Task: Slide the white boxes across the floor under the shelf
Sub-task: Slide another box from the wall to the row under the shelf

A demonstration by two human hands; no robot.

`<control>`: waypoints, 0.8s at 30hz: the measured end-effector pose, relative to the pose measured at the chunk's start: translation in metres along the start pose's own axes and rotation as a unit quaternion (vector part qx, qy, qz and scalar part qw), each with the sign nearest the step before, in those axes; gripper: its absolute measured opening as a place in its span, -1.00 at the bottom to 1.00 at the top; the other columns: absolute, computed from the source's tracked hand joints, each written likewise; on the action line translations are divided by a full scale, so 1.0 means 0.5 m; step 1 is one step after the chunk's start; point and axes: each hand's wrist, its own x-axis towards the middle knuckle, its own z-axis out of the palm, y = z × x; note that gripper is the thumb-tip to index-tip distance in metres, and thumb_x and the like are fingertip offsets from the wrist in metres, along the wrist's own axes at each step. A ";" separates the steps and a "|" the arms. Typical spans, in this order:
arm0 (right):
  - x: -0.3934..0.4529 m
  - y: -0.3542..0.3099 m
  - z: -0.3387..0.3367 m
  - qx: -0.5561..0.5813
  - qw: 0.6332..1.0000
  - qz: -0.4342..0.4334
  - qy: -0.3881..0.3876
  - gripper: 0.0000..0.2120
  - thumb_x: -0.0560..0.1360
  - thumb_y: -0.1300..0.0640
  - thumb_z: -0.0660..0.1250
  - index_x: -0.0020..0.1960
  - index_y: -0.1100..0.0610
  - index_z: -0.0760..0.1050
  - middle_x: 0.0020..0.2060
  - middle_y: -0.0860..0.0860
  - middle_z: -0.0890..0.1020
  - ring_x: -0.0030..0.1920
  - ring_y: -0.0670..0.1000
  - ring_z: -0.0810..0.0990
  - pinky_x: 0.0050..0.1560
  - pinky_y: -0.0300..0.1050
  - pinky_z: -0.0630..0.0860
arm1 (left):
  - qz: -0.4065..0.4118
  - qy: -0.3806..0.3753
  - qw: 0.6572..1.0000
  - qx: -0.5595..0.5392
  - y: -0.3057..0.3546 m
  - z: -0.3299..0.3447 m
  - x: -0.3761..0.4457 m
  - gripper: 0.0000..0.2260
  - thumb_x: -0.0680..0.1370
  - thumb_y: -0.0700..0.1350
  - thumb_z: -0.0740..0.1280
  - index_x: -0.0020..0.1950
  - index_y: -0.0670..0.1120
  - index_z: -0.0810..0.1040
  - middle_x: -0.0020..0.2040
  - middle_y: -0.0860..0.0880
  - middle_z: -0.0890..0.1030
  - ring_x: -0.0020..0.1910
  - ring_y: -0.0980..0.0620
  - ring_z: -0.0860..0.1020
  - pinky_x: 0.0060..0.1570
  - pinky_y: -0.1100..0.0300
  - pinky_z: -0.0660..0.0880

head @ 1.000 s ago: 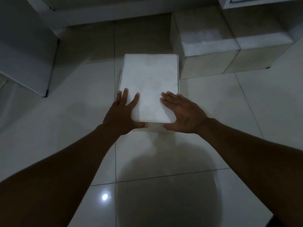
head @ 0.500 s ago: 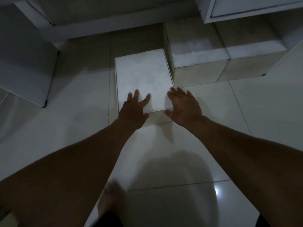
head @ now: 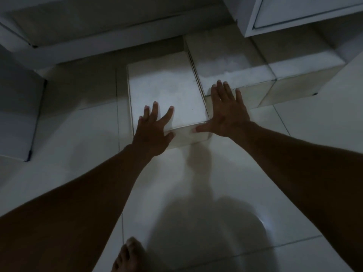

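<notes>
The left hand (head: 152,132) lies flat and open on the near end of a white box (head: 167,91), its fingers spread across the top face and its thumb hooked over the near top edge. It grips nothing; the palm simply presses on the cardboard. The right hand (head: 227,112) is also open with fingers splayed, set at the box's near right corner. Its thumb lies along the front face just under the top edge, while its fingers reach forward over the seam and onto the neighbouring white box (head: 225,61).

The pushed box sits on the tiled floor (head: 216,173), its right side against that neighbour, with a third white box (head: 290,75) further right in the same row. The far ends of the boxes lie in shadow beneath the white shelf (head: 294,14) at upper right. A grey panel (head: 17,114) stands at the left edge, and a bare foot (head: 127,256) shows at the bottom.
</notes>
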 end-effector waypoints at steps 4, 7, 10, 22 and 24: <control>0.052 0.015 -0.002 -0.011 1.000 -0.014 0.003 0.33 0.18 -0.65 0.16 0.58 0.21 -0.22 0.57 0.16 -0.17 0.56 0.13 -0.21 0.54 0.16 -0.18 | -0.012 0.039 0.999 0.008 0.000 0.013 0.042 -0.32 0.59 0.23 0.19 0.61 0.11 -0.06 0.61 -0.18 -0.13 0.56 -0.26 -0.16 0.49 -0.16 -0.11; 0.068 0.015 0.004 0.011 1.000 -0.012 0.002 0.31 0.20 -0.63 0.16 0.58 0.21 -0.20 0.58 0.14 -0.15 0.57 0.11 -0.20 0.54 0.11 -0.18 | -0.015 0.044 0.999 0.013 -0.007 0.013 0.063 -0.32 0.59 0.26 0.13 0.61 0.12 -0.10 0.61 -0.16 -0.18 0.56 -0.23 -0.20 0.49 -0.14 -0.15; 0.071 0.013 0.021 0.032 0.999 -0.006 0.043 0.24 0.26 -0.59 0.20 0.59 0.20 -0.15 0.59 0.13 -0.09 0.57 0.09 -0.14 0.55 0.09 -0.16 | -0.012 0.049 0.999 0.018 -0.020 0.012 0.085 -0.32 0.59 0.27 0.12 0.61 0.13 -0.11 0.61 -0.16 -0.18 0.56 -0.23 -0.20 0.49 -0.15 -0.15; 0.086 -0.008 0.048 0.050 0.990 0.053 0.123 0.08 0.33 -0.50 0.28 0.59 0.13 0.03 0.58 0.07 0.08 0.57 0.07 0.00 0.55 0.08 -0.10 | -0.007 0.074 0.997 0.023 -0.039 0.013 0.131 -0.32 0.58 0.29 0.13 0.61 0.14 -0.08 0.61 -0.18 -0.14 0.56 -0.25 -0.16 0.48 -0.17 -0.12; 0.084 -0.009 0.048 0.053 0.989 0.055 0.126 0.07 0.33 -0.48 0.30 0.58 0.13 0.04 0.58 0.07 0.09 0.57 0.07 0.01 0.55 0.08 -0.09 | -0.009 0.076 0.997 0.025 -0.041 0.014 0.128 -0.32 0.58 0.29 0.14 0.61 0.15 -0.08 0.61 -0.18 -0.14 0.57 -0.25 -0.17 0.49 -0.16 -0.12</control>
